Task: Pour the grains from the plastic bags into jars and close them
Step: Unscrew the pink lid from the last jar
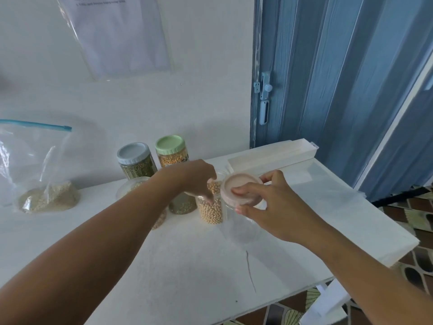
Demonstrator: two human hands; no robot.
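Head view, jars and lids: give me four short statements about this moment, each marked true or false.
1. The right hand holds a pink lid. True.
2. The green-lidded jar is open. False: its lid is on.
3. The left hand grips the jar of pale round grains. True.
4. The plastic bag is empty. False: grains lie in its bottom.

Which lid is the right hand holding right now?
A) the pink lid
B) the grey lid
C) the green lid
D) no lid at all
A: the right hand grips the pink lid beside the jar of yellow beans, while the green lid and grey lid sit on closed jars at the back.
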